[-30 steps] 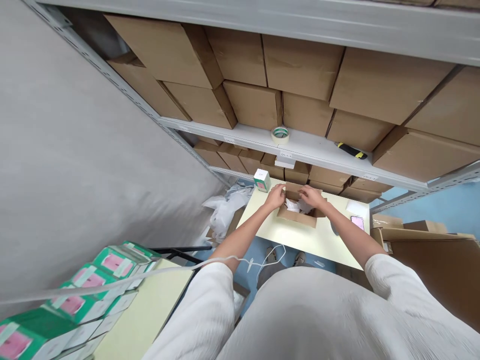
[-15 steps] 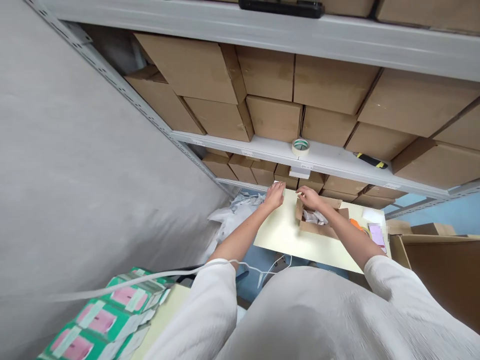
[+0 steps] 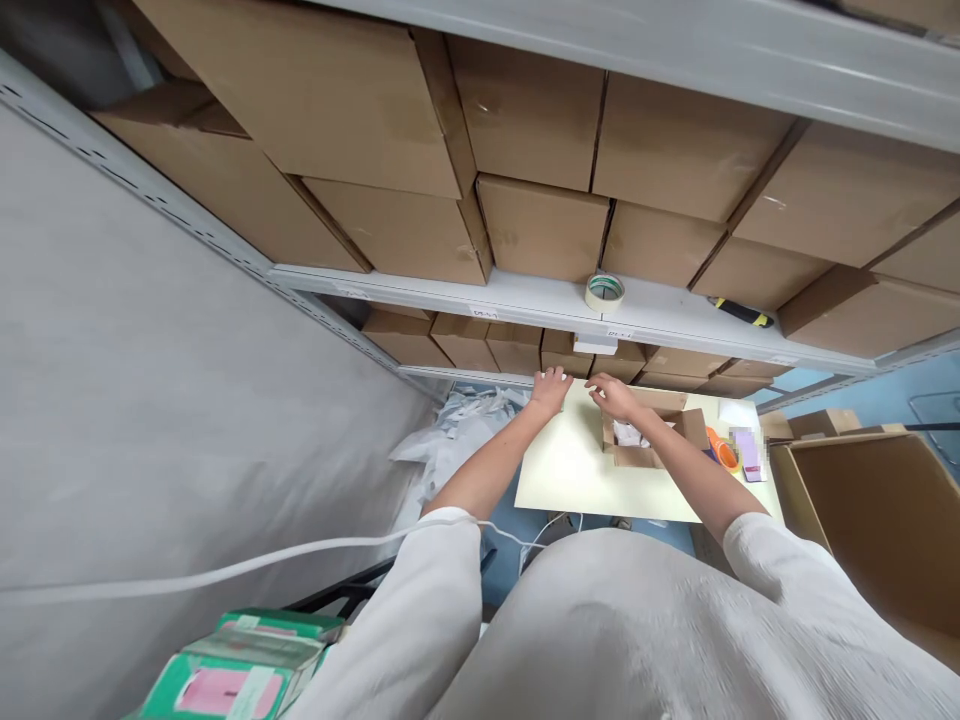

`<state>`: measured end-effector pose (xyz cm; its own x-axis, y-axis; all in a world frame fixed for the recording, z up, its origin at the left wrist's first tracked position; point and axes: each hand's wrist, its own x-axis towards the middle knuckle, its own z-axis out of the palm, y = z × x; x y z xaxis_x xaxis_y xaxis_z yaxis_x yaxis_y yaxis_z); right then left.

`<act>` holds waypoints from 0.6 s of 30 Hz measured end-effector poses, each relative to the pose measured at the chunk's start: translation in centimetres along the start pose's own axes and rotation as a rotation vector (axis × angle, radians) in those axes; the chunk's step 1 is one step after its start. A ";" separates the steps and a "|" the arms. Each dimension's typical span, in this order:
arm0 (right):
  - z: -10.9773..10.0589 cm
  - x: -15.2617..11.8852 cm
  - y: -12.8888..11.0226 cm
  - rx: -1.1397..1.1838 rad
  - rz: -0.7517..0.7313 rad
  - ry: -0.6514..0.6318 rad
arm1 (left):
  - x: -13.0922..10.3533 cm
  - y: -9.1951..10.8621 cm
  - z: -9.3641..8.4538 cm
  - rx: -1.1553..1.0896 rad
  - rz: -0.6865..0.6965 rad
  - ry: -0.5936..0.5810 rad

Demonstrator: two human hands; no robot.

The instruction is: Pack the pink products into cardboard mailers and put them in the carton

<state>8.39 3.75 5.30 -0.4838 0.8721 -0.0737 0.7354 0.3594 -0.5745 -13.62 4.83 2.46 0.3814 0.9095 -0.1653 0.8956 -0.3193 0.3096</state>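
My left hand [image 3: 551, 391] is at the far left part of the cream table [image 3: 559, 480], fingers curled down over something small and pale that they mostly hide. To its right, my right hand [image 3: 613, 396] hangs by the left rim of an open cardboard box [image 3: 634, 457]. Its fingers are bent together, and whatever may be between them is too small to make out. Crumpled white paper [image 3: 628, 434] lies inside the box, partly covered by my right forearm.
On the table's right lie an orange tape roll [image 3: 724, 452] and a purple-screened phone [image 3: 748, 455]. Shelves of cardboard boxes [image 3: 544, 225] rise ahead, with a tape roll [image 3: 604, 292] and a cutter knife [image 3: 741, 312]. A white cable [image 3: 247, 570] crosses left, above green boxes [image 3: 232, 690].
The view has shifted, so the shelves look larger and closer. Both hands stay near the same spots, the right one slightly nearer the left. More of the orange tape roll shows.
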 end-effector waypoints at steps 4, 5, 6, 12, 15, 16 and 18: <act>0.9 0.7 -0.9 -0.010 0.016 -0.011 | -0.7 -0.5 -0.1 -0.105 -0.010 0.020; 1.1 0.8 -1.1 -0.011 0.021 -0.012 | -1.1 -0.6 -0.1 -0.108 -0.005 0.025; 1.1 0.9 -1.3 -0.009 0.025 -0.013 | -1.4 -0.6 -0.3 -0.103 0.000 0.031; 0.9 1.0 -1.0 0.003 0.027 0.008 | -3.3 -0.5 -2.3 0.014 0.032 0.063; 0.6 0.8 -0.5 0.011 0.043 0.032 | -3.9 -0.3 -4.4 0.039 0.046 0.097; 0.6 0.7 -0.3 0.020 0.050 0.041 | -4.1 -0.1 -5.2 0.032 0.050 0.116; 0.4 0.4 -0.1 0.046 0.052 0.059 | -4.4 0.4 -6.7 0.021 0.060 0.148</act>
<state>7.95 3.94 4.98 -0.4157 0.9077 -0.0576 0.7355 0.2982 -0.6084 -16.45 2.46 9.64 0.3983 0.9172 -0.0070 0.8773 -0.3787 0.2947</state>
